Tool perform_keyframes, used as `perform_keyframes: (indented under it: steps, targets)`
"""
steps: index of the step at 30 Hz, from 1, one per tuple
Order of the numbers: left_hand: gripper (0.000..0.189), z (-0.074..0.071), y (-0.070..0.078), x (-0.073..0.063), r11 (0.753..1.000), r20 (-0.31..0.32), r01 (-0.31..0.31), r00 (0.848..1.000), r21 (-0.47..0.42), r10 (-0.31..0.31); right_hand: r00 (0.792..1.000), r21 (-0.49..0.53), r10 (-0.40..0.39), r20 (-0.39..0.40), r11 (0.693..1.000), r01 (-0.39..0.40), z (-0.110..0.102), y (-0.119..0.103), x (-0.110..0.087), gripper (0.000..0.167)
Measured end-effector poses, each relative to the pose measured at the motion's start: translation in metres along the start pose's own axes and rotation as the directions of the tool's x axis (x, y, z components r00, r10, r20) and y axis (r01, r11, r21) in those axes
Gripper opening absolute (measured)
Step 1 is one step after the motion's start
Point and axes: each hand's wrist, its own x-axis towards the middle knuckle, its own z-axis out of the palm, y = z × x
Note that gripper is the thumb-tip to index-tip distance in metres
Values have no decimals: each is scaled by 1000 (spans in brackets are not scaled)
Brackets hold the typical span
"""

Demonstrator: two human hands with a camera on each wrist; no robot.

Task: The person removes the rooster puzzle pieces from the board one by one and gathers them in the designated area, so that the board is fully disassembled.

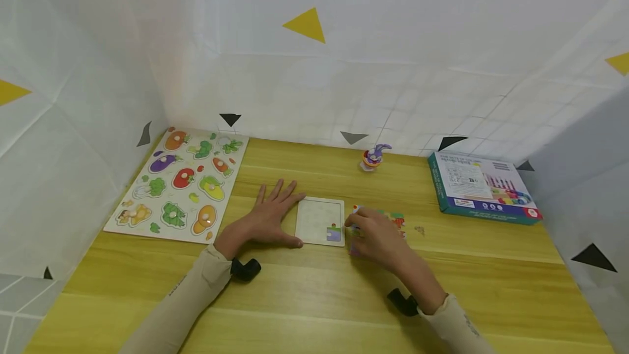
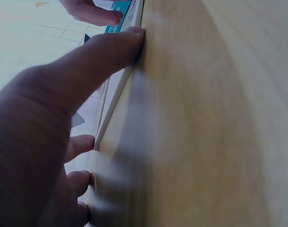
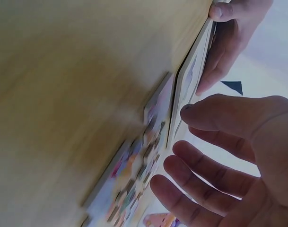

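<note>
My left hand (image 1: 269, 219) lies with spread fingers at the left side of a small white puzzle frame (image 1: 314, 217); its thumb (image 2: 117, 49) touches the frame's edge. One purple and green jigsaw piece (image 1: 333, 234) sits in the frame's lower right corner. To the right, my right hand (image 1: 377, 236) is above a group of colourful jigsaw pieces (image 1: 397, 218) on the table and hides part of them. In the right wrist view its fingers (image 3: 200, 158) are loosely bent, apart from the thumb, and nothing shows between them.
A vegetable knob-puzzle board (image 1: 194, 197) lies at the left. A purple rabbit figurine (image 1: 374, 157) stands at the back of the wooden table (image 1: 304, 299). At the right is a teal-edged box (image 1: 484, 187). White sheeting (image 1: 314, 86) borders the table's back and sides.
</note>
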Motion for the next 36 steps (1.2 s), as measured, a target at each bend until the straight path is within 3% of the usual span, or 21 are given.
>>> perform_keyframes:
  steps: [16, 36]
  targets:
    - [111, 1, -1, -1, 1000, 4, 3, 1000, -1, -3, 997, -21, -81, -5, 996, 81, 13, -13, 19, 21]
    - [111, -1, -1, 0, 1000, 10, 1, 1000, -8, -1, 998, -22, -40, 47, 999, 41, 16, -23, 25, 22]
